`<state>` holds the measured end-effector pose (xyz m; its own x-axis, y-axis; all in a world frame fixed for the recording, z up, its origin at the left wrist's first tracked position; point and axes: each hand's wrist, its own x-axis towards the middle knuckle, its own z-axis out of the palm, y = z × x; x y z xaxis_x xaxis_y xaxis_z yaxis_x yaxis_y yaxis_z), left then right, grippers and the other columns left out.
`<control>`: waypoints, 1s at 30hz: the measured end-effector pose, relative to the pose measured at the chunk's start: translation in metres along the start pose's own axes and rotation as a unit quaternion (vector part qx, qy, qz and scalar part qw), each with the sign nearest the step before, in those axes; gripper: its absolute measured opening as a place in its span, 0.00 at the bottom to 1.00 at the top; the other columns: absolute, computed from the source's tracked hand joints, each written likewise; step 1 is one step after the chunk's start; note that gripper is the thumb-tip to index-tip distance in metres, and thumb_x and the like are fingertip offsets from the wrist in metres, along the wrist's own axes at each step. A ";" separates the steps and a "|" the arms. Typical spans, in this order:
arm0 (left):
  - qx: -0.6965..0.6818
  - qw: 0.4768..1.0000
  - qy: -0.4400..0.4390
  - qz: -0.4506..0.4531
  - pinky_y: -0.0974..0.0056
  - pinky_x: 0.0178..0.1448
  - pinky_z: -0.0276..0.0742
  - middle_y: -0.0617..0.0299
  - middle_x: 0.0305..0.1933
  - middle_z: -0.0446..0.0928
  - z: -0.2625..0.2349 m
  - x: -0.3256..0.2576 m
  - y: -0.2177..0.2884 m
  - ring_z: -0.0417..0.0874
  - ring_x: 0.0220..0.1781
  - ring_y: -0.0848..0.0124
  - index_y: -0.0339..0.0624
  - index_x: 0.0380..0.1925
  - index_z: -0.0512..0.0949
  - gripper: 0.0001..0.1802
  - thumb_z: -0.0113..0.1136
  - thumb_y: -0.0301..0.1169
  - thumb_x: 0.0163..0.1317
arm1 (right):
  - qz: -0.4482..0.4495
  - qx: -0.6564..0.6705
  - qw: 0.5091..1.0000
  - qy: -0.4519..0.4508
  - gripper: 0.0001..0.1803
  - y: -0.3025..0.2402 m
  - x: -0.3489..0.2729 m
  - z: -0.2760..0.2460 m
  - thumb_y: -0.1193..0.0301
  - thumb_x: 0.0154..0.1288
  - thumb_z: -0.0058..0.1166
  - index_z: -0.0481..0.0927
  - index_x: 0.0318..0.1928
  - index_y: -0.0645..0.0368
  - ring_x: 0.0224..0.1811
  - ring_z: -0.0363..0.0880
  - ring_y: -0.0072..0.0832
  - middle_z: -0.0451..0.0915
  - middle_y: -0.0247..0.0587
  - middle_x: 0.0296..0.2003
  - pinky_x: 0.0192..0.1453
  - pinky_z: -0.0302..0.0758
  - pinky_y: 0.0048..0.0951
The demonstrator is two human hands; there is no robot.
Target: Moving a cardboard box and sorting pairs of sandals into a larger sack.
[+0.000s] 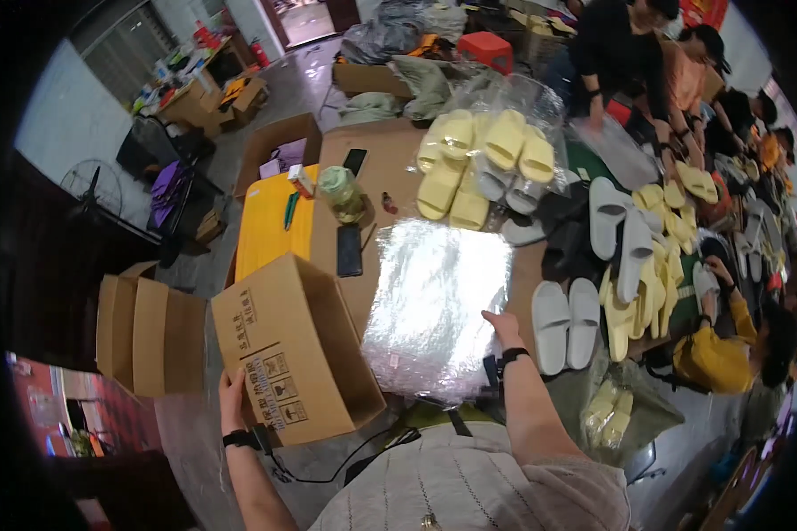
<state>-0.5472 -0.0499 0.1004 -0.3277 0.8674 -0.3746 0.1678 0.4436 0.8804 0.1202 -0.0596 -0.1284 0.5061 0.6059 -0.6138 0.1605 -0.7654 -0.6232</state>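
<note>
My left hand (231, 400) grips the near left edge of an open cardboard box (273, 363), fingers against its printed side. The box is tilted, and its opening faces right. Right of it lies a stack of clear, shiny plastic bags (438, 305), glaring with reflected light. My right hand (504, 330) is closed at the stack's right edge, one digit on top; its other fingers are partly hidden. A pair of pale grey slippers (565, 326) lies just right of this hand.
Bagged yellow slippers (456, 133) and loose yellow slippers (651, 288) crowd the far and right table. A phone (349, 250), lidded jar (341, 195) and green cutter (290, 211) lie beyond the box. Cartons (164, 336) stand left. Co-workers (717, 354) work at right.
</note>
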 end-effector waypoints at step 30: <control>-0.065 0.990 -0.061 0.107 0.65 0.63 0.72 0.57 0.61 0.77 0.061 -0.070 -0.003 0.77 0.61 0.69 0.33 0.65 0.68 0.27 0.58 0.22 0.66 | -0.236 0.305 0.919 0.082 0.16 -0.045 -0.163 -0.180 0.75 0.61 0.61 0.81 0.50 0.65 0.45 0.76 0.23 0.81 0.35 0.43 0.50 0.73 0.27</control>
<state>-0.4677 -0.0985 0.1059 -0.1815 0.9626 -0.2011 0.0975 0.2211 0.9704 0.1826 -0.1628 0.0872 0.6302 0.7608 -0.1551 -0.0845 -0.1314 -0.9877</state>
